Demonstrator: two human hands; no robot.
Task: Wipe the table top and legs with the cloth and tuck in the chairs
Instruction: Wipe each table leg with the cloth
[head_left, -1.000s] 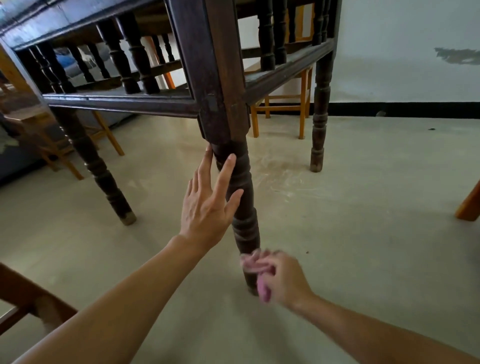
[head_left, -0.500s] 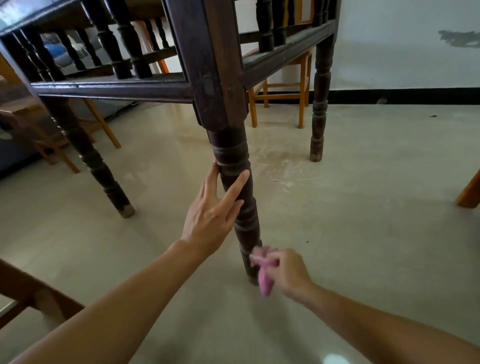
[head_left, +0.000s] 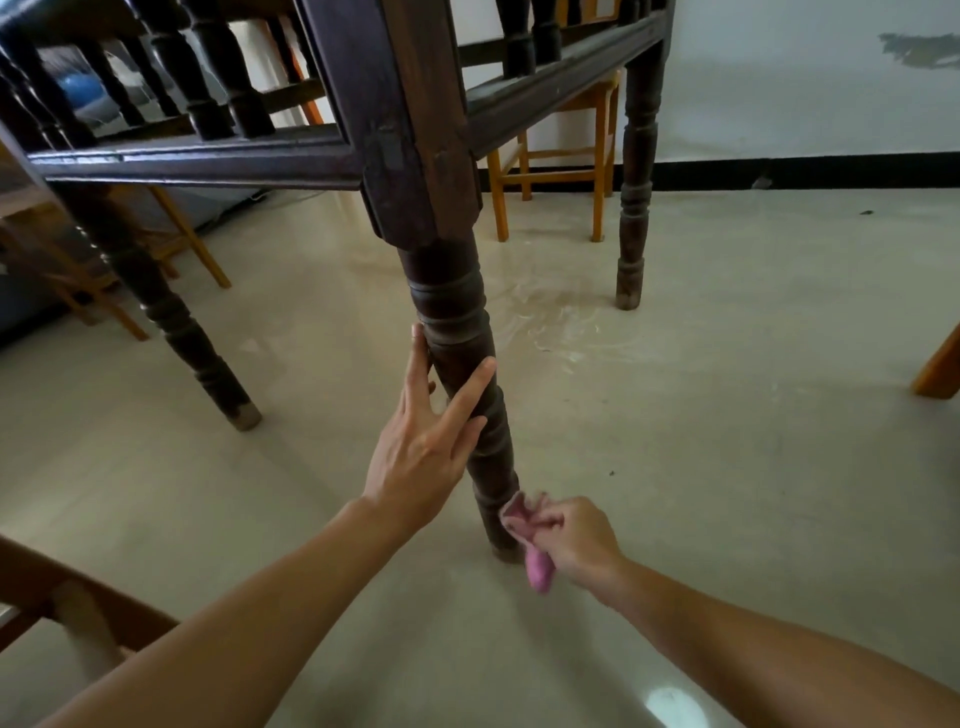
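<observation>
Small pink cloth (head_left: 537, 567), bunched, sits low in the centre of the frame. It is pressed to the right side of the near turned dark-wood table leg (head_left: 457, 322), just above the leg's foot on the floor. We note the right hand (head_left: 577, 540) with fingers clenched round the cloth, grasping it, one pink end hanging below the fist. The left hand (head_left: 421, 457) is higher on the same leg, centre frame, fingers released, straight and spread. Their tips touch the leg's mid section below the ringed turning, and the hand holds nothing. Both bare forearms enter from the bottom edge. The leg rises to the corner post of the dark wooden table with spindle rails (head_left: 208, 161), seen from below across the top of the frame. We cannot see the table top itself. A second dark leg (head_left: 176, 332) stands at mid left, a third (head_left: 634, 208) at upper right. Behind the third leg, near the wall, stands a light wooden chair (head_left: 550, 156). Another light wooden chair (head_left: 179, 241) stands at the left behind the second leg, partly hidden. A brown wooden chair part (head_left: 57, 587) crosses the lower left corner, and an orange wooden leg (head_left: 941, 369) cuts in at the right edge. The pale glossy floor (head_left: 753, 441) shows whitish smears right of the near leg. White wall (head_left: 805, 93) with black skirting (head_left: 831, 169) at upper right.
</observation>
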